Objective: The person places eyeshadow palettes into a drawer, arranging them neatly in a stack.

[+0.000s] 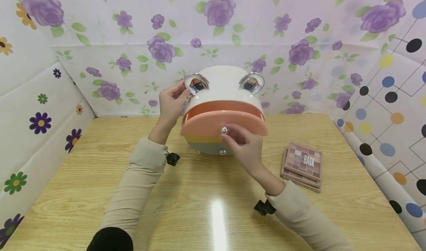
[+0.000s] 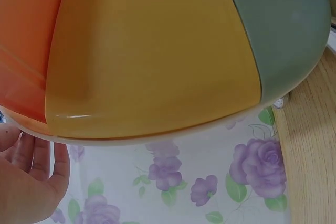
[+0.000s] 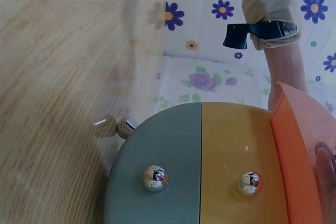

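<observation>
A rounded storage box with a white top stands near the back of the table, with silver ring-shaped eyes on both sides. Its coral top drawer is pulled partly out, showing a gap behind its front. My right hand pinches that drawer's silver knob between thumb and fingers. At the box's upper left, my left hand grips the edge beside the left eye. Below the coral drawer, the yellow drawer and the grey-green drawer are closed, each with a silver knob.
Stacked pinkish makeup palettes, the top one marked BACK, lie on the right of the wooden table. Flowered cloth rises close behind the box, and patterned sheets stand at both sides.
</observation>
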Available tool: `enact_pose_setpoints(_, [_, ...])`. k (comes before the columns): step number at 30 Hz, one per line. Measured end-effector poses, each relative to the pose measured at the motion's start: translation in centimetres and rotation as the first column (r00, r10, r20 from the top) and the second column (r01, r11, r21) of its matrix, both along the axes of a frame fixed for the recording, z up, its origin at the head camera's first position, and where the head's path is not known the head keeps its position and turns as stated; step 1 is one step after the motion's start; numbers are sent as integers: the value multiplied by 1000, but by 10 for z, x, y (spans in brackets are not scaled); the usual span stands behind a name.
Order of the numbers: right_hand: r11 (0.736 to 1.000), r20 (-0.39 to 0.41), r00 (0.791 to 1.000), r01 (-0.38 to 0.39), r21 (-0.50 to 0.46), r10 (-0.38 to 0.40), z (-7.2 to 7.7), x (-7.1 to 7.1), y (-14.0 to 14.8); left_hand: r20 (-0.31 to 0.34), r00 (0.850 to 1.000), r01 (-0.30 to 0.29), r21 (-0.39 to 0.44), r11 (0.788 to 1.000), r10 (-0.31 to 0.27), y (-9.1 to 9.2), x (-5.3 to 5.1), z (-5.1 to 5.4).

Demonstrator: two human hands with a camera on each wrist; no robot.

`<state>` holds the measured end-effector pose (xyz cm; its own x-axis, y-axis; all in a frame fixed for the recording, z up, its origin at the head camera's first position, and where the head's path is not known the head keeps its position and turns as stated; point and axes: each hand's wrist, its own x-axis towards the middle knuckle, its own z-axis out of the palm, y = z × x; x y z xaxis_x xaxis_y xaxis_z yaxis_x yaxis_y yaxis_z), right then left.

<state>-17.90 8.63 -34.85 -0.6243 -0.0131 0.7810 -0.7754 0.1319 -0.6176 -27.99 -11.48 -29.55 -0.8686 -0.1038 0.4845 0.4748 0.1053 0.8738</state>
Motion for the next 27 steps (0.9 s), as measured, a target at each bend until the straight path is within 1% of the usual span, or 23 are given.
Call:
enact_pose_setpoints(3, [1000,-3,1000,-7,9,7,0,4,2,11,1000,5,9,1000,-5,1,0,1])
enact_pose_setpoints(8, [999,-20,1000,6,32,-6,1,9,4,34,999,9,15,1000,-9,1,1,2])
enact_pose_setpoints(18, [997,-57,998,16,70,-12,4,22,6,19,1000,2,14,1000,-2,-1,0,2])
enact_pose_setpoints(19, [997,-61,998,16,73,-12,4,23,7,21,1000,4,13,1000,-5,0,3,4])
enact_pose_setpoints(20, [997,-62,998,16,76,-11,4,24,7,25,1000,7,13,1000,-7,0,3,5])
enact_pose_setpoints(25, [996,-75,997,9,88,-2,4,30,9,30,1000,5,0,1000,-5,5,18,17])
enact_pose_setpoints(27, [996,-83,997,6,87,1,4,32,10,22,1000,8,-3,1000,-8,5,19,18])
